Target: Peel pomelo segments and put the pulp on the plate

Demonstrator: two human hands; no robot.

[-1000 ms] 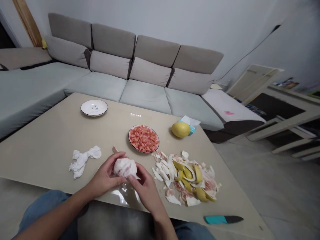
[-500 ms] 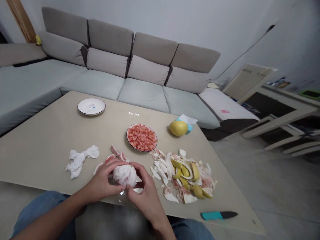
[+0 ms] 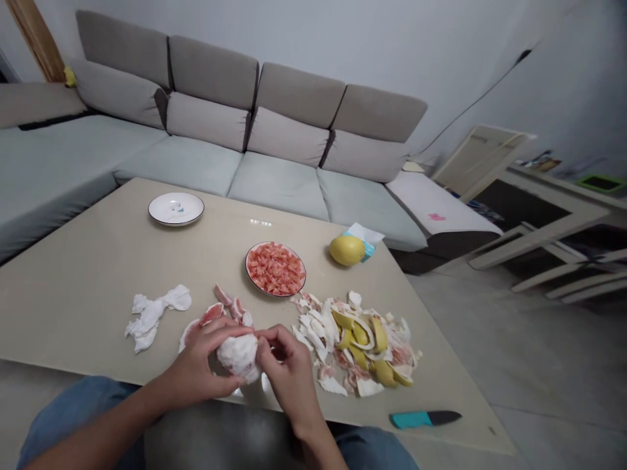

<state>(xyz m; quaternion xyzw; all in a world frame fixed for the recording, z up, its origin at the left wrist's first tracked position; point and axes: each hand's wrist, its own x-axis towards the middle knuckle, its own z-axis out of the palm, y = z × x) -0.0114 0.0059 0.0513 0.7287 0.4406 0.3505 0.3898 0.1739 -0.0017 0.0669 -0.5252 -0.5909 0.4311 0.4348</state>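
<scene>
A peeled pomelo (image 3: 239, 356), covered in white pith with pink showing through, is held over the table's near edge. My left hand (image 3: 196, 365) is wrapped round its left side, thumb below and fingers on top. At its upper right, my right hand (image 3: 289, 365) pinches with thumb and forefinger at the pith; whether a scrap is between the fingertips I cannot make out. Just behind my left hand lie pink pomelo segments (image 3: 211, 313), partly hidden by it. Beyond them stands a plate (image 3: 248, 274) heaped with pink pomelo flesh (image 3: 277, 267).
Right of my hands spreads a pile of yellow and white peel (image 3: 360, 339). A teal-handled knife (image 3: 425, 419) lies by the near right edge. Crumpled tissue (image 3: 155, 315) is at left, a white plate (image 3: 176, 209) farther back. A whole yellow pomelo (image 3: 347, 250) rests beside a tissue pack (image 3: 368, 239).
My right hand has gone from cupping the pomelo's right side to a pinch at its upper right. The pomelo has turned and shifted slightly left in my left hand.
</scene>
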